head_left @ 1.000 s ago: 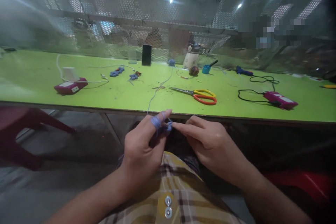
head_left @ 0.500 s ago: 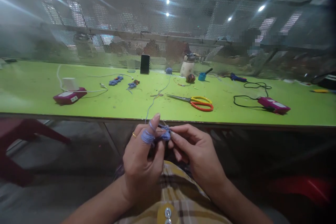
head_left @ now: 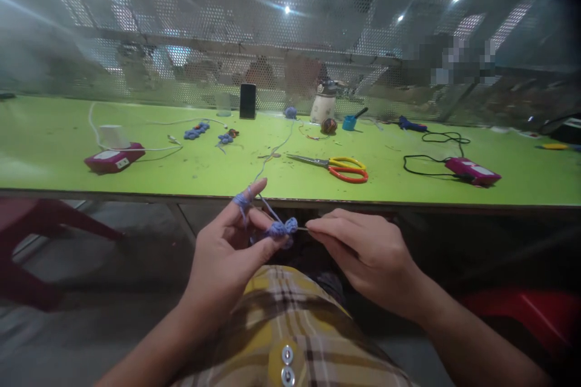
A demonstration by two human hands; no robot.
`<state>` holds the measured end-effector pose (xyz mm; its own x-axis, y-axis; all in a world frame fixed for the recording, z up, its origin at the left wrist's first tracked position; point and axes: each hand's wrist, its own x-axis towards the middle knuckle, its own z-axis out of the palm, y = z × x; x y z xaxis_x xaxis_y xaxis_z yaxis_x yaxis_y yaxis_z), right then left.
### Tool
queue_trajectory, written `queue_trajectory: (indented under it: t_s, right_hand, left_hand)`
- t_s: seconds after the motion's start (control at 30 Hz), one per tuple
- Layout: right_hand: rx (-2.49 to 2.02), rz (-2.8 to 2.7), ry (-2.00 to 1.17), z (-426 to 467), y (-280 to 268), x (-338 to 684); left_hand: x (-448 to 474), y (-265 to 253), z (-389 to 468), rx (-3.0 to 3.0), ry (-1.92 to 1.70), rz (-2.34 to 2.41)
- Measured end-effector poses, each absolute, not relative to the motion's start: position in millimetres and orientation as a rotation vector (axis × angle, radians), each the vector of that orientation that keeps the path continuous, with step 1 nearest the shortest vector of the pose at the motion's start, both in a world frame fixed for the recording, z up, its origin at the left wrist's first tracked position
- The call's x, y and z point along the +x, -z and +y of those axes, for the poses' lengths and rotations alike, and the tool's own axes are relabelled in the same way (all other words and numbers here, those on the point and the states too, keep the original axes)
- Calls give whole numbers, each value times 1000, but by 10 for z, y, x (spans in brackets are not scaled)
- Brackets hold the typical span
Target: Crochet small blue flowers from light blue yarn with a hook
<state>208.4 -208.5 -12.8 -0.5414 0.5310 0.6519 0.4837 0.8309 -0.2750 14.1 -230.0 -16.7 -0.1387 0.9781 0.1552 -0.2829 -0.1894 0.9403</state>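
Between thumb and fingers, my left hand (head_left: 231, 248) pinches a small blue-purple crochet piece (head_left: 282, 228). Yarn (head_left: 242, 199) is wound round its raised index finger, and a strand runs down to the piece. My right hand (head_left: 363, 248) grips a thin crochet hook (head_left: 302, 228); most of the hook is hidden in the fingers, and its tip meets the right end of the piece. From the left index finger the strand leads over the table edge to a blue-purple yarn ball (head_left: 290, 112) at the back.
Scissors (head_left: 331, 164) with yellow and red handles lie on the green table (head_left: 227, 175). Crocheted pieces (head_left: 196, 130), a phone (head_left: 247, 101), a dark yarn ball (head_left: 329, 126), a jug (head_left: 323, 104) and a blue cup (head_left: 349, 123) stand behind. Magenta power blocks (head_left: 472, 171) with cords sit either side.
My right hand has drawn away to the right, and the hook now shows between it and the crochet piece. My left hand has turned and shifted left, its index finger spread out.
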Motion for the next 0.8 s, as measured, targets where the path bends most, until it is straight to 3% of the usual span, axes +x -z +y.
queue_trajectory:
  t_s: [0.27, 0.8]
  right_hand:
    - [-711, -2378, 69, -2073, 14, 2182]
    - [-684, -2141, -714, -2004, 57, 2121]
  left_hand:
    - [40, 181, -2253, 941, -1440, 868]
    - [26, 224, -2235, 912, -1308, 865]
